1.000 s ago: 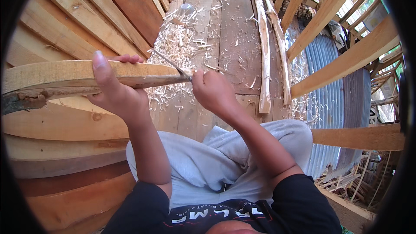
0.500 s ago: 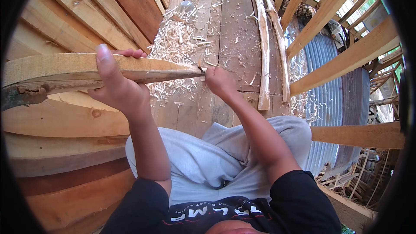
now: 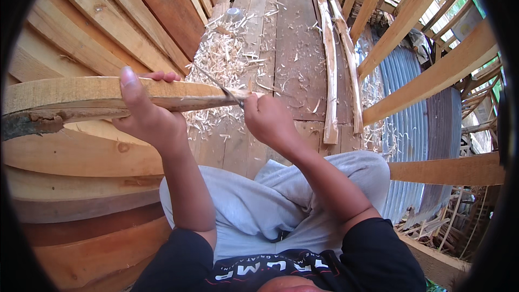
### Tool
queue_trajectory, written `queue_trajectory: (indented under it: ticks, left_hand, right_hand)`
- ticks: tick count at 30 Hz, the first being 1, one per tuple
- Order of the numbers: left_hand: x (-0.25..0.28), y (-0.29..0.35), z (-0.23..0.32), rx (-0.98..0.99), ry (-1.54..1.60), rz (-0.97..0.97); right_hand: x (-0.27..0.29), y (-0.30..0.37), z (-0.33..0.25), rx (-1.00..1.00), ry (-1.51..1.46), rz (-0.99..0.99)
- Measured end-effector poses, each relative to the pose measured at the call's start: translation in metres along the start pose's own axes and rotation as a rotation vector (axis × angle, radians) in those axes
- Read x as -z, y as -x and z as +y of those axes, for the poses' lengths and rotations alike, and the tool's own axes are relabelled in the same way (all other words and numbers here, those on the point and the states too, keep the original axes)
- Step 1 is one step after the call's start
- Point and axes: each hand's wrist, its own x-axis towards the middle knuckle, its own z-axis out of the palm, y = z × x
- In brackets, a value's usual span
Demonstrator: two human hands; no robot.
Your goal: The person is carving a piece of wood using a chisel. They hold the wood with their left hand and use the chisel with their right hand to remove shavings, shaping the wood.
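A long pole of pale wood (image 3: 81, 91), with a dark patch of bark at its left end, lies level across the left half of the view. My left hand (image 3: 153, 111) grips it from below, thumb up over the near side and fingertips showing beyond the far edge. My right hand (image 3: 270, 121) is closed round the handle of a knife (image 3: 226, 91); the handle itself is hidden in my fist. The thin blade crosses the pole near its narrow right end and points up to the left.
Curled wood shavings (image 3: 221, 48) cover the plank floor (image 3: 294, 48), with a small clear cup (image 3: 233, 15) among them. Two peeled poles (image 3: 328, 65) lie on the right. Slatted railing (image 3: 432, 70) and corrugated metal sheet (image 3: 403, 113) stand beyond; a plank wall (image 3: 108, 16) rises at left.
My right hand has moved left and slightly nearer, bringing the knife from the pole's tip inward along it. The blade shows more plainly. The pole's right end sits slightly lower in view.
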Motion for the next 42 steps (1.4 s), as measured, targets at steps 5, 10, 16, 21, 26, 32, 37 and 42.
queue_trajectory:
  ticks: [5,10,16,21,26,32,37,42]
  left_hand:
    - [-0.007,0.005,-0.001,0.023,0.002,0.038]
    - [-0.006,0.005,0.003,-0.003,-0.044,0.003]
    - [-0.004,0.001,0.0,0.002,-0.026,0.009]
    - [-0.009,0.004,0.001,-0.012,-0.068,0.004]
    - [-0.004,0.001,0.0,-0.039,-0.026,-0.043]
    - [-0.003,-0.007,0.0,-0.034,-0.026,-0.013]
    - [0.005,-0.008,-0.005,-0.03,-0.027,-0.051]
    - [0.003,-0.011,-0.003,0.006,-0.066,-0.037]
  right_hand:
    - [-0.017,-0.026,0.044,-0.076,0.043,0.041]
    - [-0.018,-0.014,0.03,-0.113,-0.044,0.031]
    - [-0.015,-0.008,0.026,-0.042,0.005,0.039]
    - [-0.036,-0.035,0.061,-0.153,0.094,0.127]
    - [-0.033,-0.039,0.077,-0.063,0.097,0.106]
    - [-0.029,-0.059,0.09,0.079,0.25,0.182]
    - [-0.02,-0.063,0.094,0.114,0.355,0.257]
    - [-0.028,-0.066,0.101,0.141,0.402,0.357]
